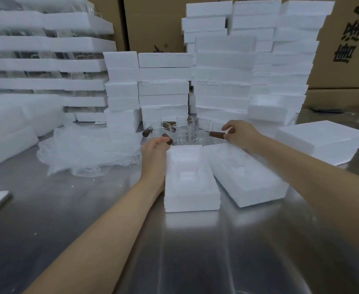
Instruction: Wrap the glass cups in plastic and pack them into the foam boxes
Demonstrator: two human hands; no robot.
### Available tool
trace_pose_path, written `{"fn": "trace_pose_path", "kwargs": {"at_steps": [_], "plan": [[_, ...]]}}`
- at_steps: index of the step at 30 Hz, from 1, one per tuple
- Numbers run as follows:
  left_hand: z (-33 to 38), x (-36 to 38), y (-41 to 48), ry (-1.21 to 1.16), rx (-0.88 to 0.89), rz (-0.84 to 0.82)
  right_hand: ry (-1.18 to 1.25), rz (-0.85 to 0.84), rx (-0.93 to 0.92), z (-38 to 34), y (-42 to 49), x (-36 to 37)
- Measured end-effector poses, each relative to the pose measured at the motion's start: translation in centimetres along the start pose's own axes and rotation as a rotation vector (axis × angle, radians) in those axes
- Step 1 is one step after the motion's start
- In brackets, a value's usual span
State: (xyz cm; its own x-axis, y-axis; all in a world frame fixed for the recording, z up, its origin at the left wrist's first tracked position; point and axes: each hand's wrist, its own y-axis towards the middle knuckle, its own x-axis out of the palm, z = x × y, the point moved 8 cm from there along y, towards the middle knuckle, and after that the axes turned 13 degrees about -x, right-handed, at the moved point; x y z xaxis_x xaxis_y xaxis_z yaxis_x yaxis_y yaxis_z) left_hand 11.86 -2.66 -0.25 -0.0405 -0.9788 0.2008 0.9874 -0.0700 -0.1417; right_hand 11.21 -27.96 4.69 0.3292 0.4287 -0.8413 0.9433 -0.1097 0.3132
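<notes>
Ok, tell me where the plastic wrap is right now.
Head view: the plastic wrap lies crumpled on the table, left of the left hand and the cups, in front of the foam stacks.

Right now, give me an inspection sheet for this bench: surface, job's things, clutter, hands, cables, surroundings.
Surface: metal table, shiny.
Job's things: glass cups clustered behind two open foam boxes; plastic wrap heaped to their left.
Clutter: foam slab at right.
Hands: left hand grips a brown handle; right hand pinches a second brown handle.
Cables: nothing seen.
Surroundings: foam stacks, cardboard cartons behind.
</notes>
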Motion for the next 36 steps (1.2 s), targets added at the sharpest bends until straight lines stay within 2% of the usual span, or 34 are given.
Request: {"fn": "trace_pose_path", "kwargs": {"at_steps": [10,16,18,20,22,23,27,28,30,32,33,36], "plan": [[0.0,0.3,-0.1,0.053,0.006,-0.017,-0.053,-0.092,-0.003,-0.1,1.8,1.9],[-0.2,0.3,0.1,0.107,0.014,-0.021,-0.056,0.194,0.017,-0.6,0.1,-1.4],[-0.2,0.3,0.0,0.108,0.006,-0.030,0.117,0.355,0.044,-0.7,-1.5,-3.2],[-0.1,0.4,-0.1,0.106,0.019,-0.034,0.415,0.503,0.082,-0.9,-3.7,-4.4],[0.1,0.7,-0.2,0.111,0.049,-0.037,0.667,0.556,0.104,-1.7,-6.1,-4.5],[0.1,0.8,-0.3,0.105,0.054,-0.035,0.701,0.556,0.093,-2.2,-7.1,-4.3],[0.4,0.3,-0.7,0.021,0.061,-0.007,0.509,0.511,0.002,-4.6,-10.8,-4.4],[1.3,-0.2,-1.1,0.062,0.139,0.037,0.524,0.490,-0.028,-5.3,-11.3,-4.3],[4.0,0.0,-3.0,0.241,0.410,0.078,0.537,0.436,-0.085,-6.5,-11.6,-4.1],[5.7,1.6,-5.2,0.361,0.597,-0.006,0.536,0.378,-0.128,-7.3,-11.6,-3.6],[6.0,2.4,-6.1,0.394,0.607,-0.071,0.554,0.349,-0.145,-7.6,-11.6,-3.3],[5.5,4.5,-7.1,0.423,0.469,-0.287,0.673,0.300,-0.183,-7.8,-11.4,-2.8]]}}
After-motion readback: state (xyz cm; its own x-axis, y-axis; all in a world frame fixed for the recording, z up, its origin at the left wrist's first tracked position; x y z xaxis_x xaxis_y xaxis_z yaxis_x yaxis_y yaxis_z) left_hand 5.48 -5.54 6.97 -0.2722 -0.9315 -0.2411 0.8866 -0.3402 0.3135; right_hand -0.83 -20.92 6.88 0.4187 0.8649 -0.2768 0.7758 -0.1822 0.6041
